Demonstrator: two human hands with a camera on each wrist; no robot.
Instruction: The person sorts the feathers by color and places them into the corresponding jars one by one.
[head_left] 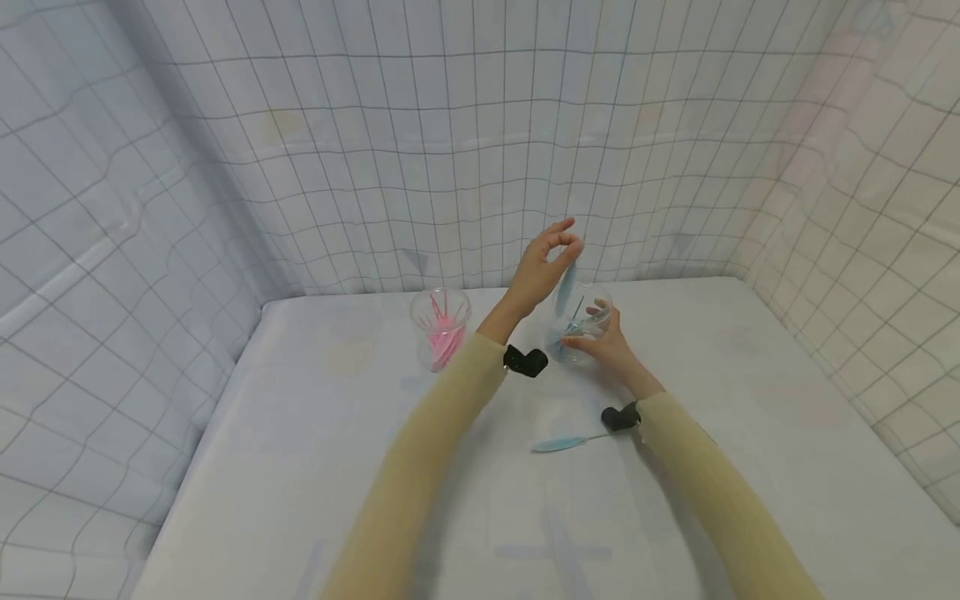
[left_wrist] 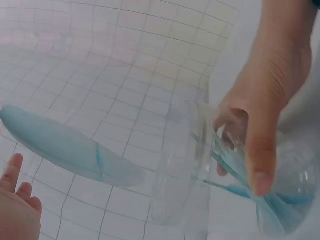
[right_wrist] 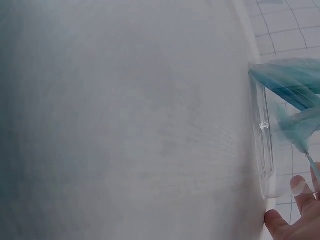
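Observation:
My left hand (head_left: 542, 265) is raised over a clear jar (left_wrist: 176, 175), thumb and index finger pinching one end of a light blue feather (left_wrist: 70, 149). That feather hangs down from the fingertips, its free end at the jar's mouth in the head view. Around the side of this jar my right hand (head_left: 611, 346) curls its thumb and fingers, gripping it on the table. Several blue feathers (left_wrist: 272, 210) stand inside, seen through the wall. Nearer me, another blue feather (head_left: 561, 444) lies on the table, its stem running toward the right wrist's black camera.
A second clear jar (head_left: 422, 348), holding several pink feathers (head_left: 446, 342), stands to the left of my left forearm. White table (head_left: 300, 467) stretches on both sides. Grid-patterned cloth walls (head_left: 360, 142) rise along the back and sides.

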